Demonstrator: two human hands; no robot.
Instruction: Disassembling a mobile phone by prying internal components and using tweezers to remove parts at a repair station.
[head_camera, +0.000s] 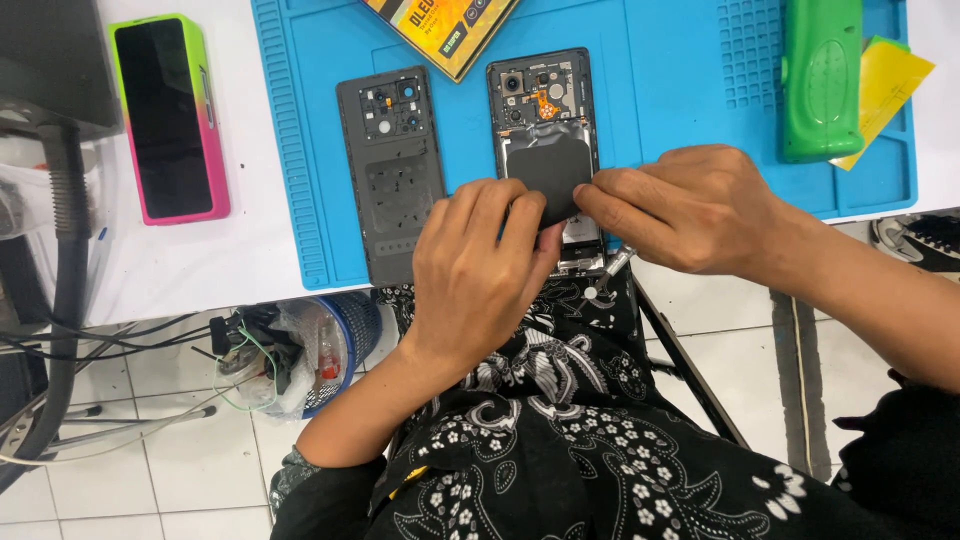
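Head view: left hand (480, 265) and right hand (685, 205) are both pinching a dark sheet (550, 178), fingers closed on its lower edge, over the opened phone (545, 130) on the blue mat (680, 70). Back cover (392, 175) is lying detached beside it; internals exposed, reassembly looks pending.

- An opened smartphone (543, 110) lies face down on a blue work mat, its camera modules and orange flex cable exposed at the far end.
- A dark, flat rectangular sheet (550, 170) covers its middle, near corner lifted off the body.
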